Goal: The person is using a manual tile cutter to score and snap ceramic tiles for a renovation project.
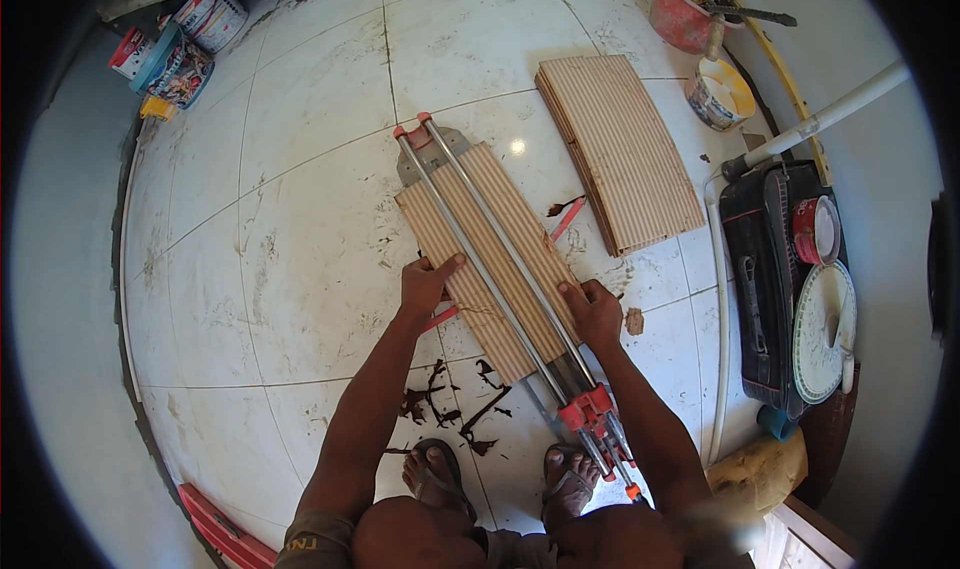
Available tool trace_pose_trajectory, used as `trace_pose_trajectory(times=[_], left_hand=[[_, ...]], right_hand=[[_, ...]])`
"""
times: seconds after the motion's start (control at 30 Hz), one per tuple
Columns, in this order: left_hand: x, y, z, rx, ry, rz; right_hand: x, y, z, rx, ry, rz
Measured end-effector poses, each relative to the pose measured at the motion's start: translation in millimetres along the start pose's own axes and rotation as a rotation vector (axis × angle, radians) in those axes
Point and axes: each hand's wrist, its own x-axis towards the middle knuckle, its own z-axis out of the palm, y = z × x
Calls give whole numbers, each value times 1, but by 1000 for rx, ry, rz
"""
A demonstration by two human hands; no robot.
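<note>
A manual tile cutter (482, 231) with two chrome rails lies slantwise on the floor in front of me. Its red carriage and handle (588, 409) are at the near end, by my right foot. Under the rails is a long brown ribbed tile (530, 244), resting on the cutter's bed. My left hand (428, 283) grips the tile's left edge, thumb on top. The opposite edge is held by my right hand (594, 312), its thumb also on the ribbed face and its other fingers partly hidden.
A stack of similar ribbed tiles (625, 149) lies at the far right. Dark scraps (450, 404) litter the floor near my feet. Along the right wall stand a red bucket (682, 14), a yellow-rimmed tub (720, 94) and a black case (750, 279). Paint buckets (180, 64) sit far left.
</note>
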Motion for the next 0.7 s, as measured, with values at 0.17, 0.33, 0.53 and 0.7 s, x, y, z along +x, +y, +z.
trace_pose_trajectory(times=[0.17,0.33,0.53,0.7], left_hand=[[1,2,0,18,-2,5],[-1,3,2,7,12,11],[-2,7,3,27,22,-16],[0,6,2,37,19,-33]], right_hand=[[0,-2,0,6,-12,18],[1,-3,2,-12,-1,16],[1,-8,-1,-1,-40,62],[0,-12,-7,57,-83,89]])
